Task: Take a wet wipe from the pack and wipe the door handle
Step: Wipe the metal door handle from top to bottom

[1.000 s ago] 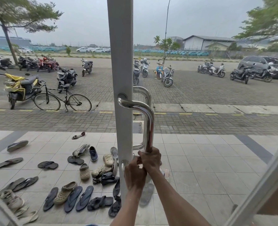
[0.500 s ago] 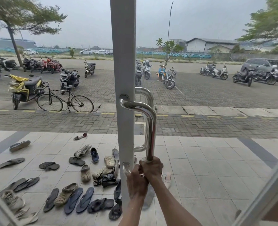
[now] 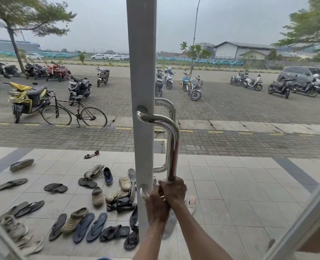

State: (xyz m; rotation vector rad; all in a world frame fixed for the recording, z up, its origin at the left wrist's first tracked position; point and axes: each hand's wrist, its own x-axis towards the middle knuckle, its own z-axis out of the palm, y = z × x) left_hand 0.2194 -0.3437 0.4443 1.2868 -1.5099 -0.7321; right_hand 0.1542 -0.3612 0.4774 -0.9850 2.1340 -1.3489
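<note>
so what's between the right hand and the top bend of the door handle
In the head view, only bare polished bar: the right hand grips the door handle at its lower end, nothing else on it.

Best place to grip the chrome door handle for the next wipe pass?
The straight vertical run of the chrome tubular door handle, above the right hand and left hand clustered at its bottom bend. Wrap from the open right side; the white door frame blocks the left.

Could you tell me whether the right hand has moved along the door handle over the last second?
Yes. The right hand has slid down the door handle, toward its lower mount on the door frame.
</note>
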